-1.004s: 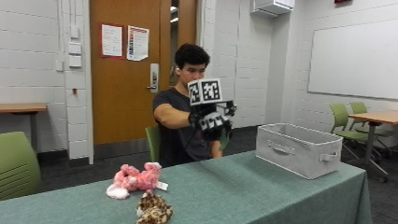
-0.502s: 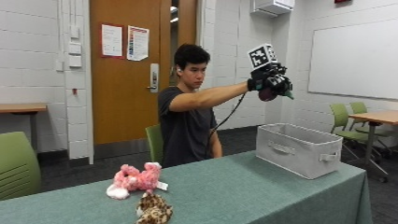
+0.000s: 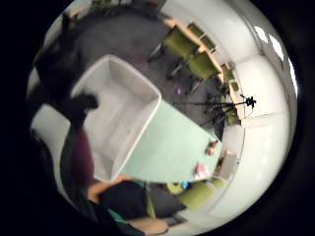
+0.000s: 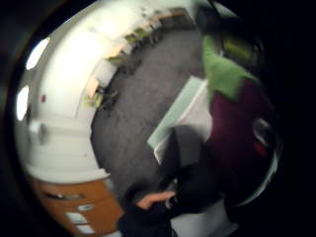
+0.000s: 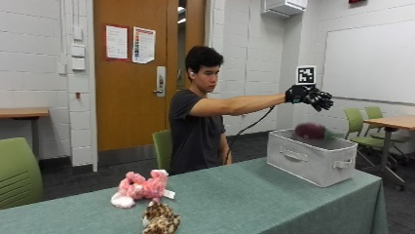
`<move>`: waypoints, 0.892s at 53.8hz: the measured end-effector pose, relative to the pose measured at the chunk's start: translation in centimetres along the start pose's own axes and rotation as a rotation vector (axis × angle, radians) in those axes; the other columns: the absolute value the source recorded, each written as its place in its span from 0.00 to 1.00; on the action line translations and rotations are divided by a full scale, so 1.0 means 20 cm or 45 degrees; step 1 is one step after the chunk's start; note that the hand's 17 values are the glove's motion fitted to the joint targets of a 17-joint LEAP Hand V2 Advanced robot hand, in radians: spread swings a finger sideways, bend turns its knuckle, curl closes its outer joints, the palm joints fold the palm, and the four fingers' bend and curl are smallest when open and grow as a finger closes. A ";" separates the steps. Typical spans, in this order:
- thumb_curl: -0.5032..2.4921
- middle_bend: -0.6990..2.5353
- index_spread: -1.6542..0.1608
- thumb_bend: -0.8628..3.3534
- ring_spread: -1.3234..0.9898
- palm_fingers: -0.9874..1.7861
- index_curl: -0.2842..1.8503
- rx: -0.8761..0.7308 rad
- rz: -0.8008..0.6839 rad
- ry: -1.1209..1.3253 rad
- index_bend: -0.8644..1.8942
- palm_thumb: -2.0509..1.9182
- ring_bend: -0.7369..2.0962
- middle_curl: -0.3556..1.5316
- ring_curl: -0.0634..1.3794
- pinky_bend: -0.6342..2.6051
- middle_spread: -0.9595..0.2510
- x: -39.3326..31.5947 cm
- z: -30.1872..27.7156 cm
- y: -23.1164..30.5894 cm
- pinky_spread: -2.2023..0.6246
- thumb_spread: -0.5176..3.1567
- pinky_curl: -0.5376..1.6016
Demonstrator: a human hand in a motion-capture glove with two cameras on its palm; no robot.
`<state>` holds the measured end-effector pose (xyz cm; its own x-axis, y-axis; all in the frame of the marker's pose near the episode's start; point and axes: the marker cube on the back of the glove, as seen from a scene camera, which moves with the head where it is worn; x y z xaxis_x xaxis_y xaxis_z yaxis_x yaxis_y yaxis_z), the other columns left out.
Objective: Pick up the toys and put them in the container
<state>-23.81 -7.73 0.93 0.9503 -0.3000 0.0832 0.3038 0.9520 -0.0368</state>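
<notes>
From the outside view, the person sits behind the table (image 5: 259, 195) and stretches the gloved right hand (image 5: 310, 96) out above the grey container (image 5: 311, 158), which stands at about 3 o'clock on the green cloth. The fingers are spread apart and hold nothing. Just under the hand, at the container's mouth, a dark purple toy (image 5: 311, 130) is in the air, so I judge it is dropping in. At about 8 o'clock on the table there are 2 more toys: 1 pink plush toy (image 5: 139, 187) and 1 spotted brown plush toy (image 5: 160, 219) just beside it, toward the front edge. So I count 3 toys, 1 container and 1 gloved hand.

In the little finger side palm view, the container (image 3: 125, 110) lies open below the palm and looks empty inside. The purple toy (image 3: 81, 157) is a dark blurred shape close to the camera, over the container's near wall. The pink toy (image 3: 202, 170) and the brown toy (image 3: 212, 146) are small, well apart from the container on the table (image 3: 172, 147).

In the thumb side palm view, the purple toy (image 4: 237, 133) with a green part fills 1 side, close to the palm.

To do this step well, I think the hand should stay over the middle of the container until the toy lands, then go back for the 2 other toys, 1 at a time.
</notes>
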 end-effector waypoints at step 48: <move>0.24 0.33 0.74 0.18 0.47 0.35 0.31 0.059 0.400 0.118 0.40 0.47 0.48 0.45 0.23 0.49 0.74 1.79 -0.24 1.15 0.75 0.41 0.40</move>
<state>17.48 3.13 -1.77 0.9999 0.0065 -0.0158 -0.0066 1.0000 -0.0011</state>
